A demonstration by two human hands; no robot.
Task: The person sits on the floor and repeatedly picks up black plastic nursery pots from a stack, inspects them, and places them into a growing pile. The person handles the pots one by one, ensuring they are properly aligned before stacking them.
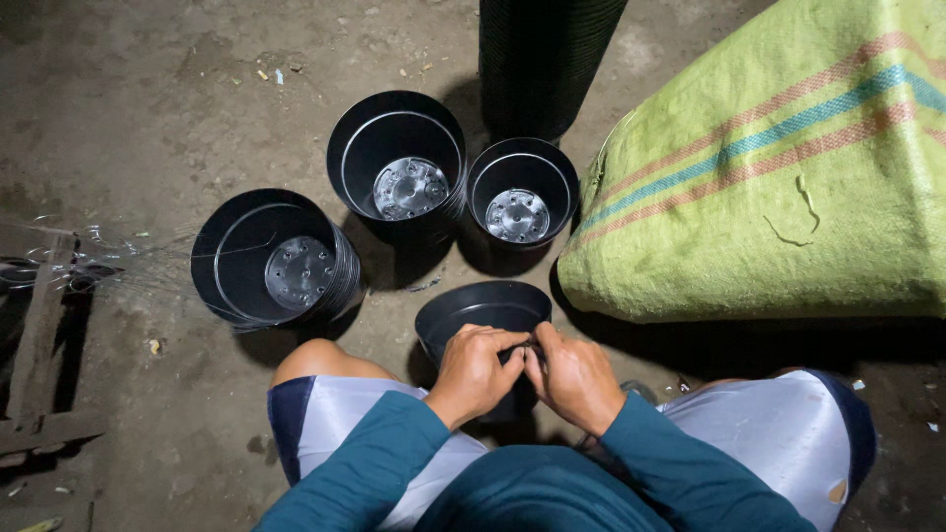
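While both hands, left (475, 372) and right (576, 379), close their fingers on the near rim of one black pot (483, 313) between the knees, three more pot stacks stand on the floor (148, 118): left (271, 258), far middle (397, 163), right (522, 192). All show bare perforated bottoms. One green sack (778, 187) lies right.

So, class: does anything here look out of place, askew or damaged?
Mostly orderly. The left pot stack leans sideways, unlike the two upright stacks. The green sack has loose threads. Both hands grip a tilted pot.
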